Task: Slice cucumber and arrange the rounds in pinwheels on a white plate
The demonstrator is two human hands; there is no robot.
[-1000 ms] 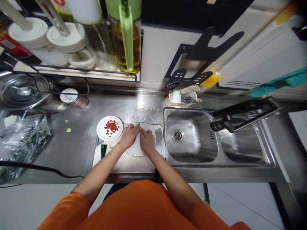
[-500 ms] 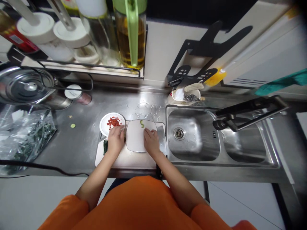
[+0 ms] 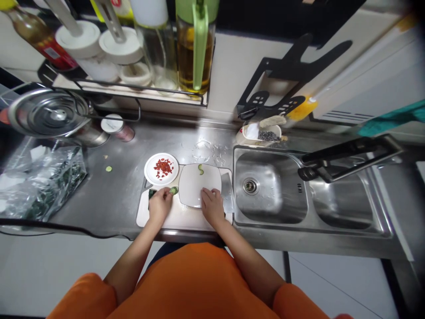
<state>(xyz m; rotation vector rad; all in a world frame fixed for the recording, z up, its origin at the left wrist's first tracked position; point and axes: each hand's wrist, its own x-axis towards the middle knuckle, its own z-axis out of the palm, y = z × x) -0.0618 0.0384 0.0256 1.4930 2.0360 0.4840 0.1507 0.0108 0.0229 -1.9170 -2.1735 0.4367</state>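
At the centre of the frame, the left hand (image 3: 160, 206) has its fingertips at small cucumber slices (image 3: 173, 190) on the cutting board (image 3: 182, 218); whether it grips them I cannot tell. The right hand (image 3: 213, 206), fingers loosely extended, touches the right side of a squarish white plate (image 3: 191, 190). Curved cucumber pieces (image 3: 201, 169) form an S near its top edge. Left of it, a round plate (image 3: 149, 169) bears red bits (image 3: 164, 167).

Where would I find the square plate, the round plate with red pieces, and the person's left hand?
Square plate (image 3: 194, 188), head view: bare middle of its surface.
Round plate (image 3: 147, 170), head view: left side of its rim.
Left hand (image 3: 160, 205), head view: back of the hand.
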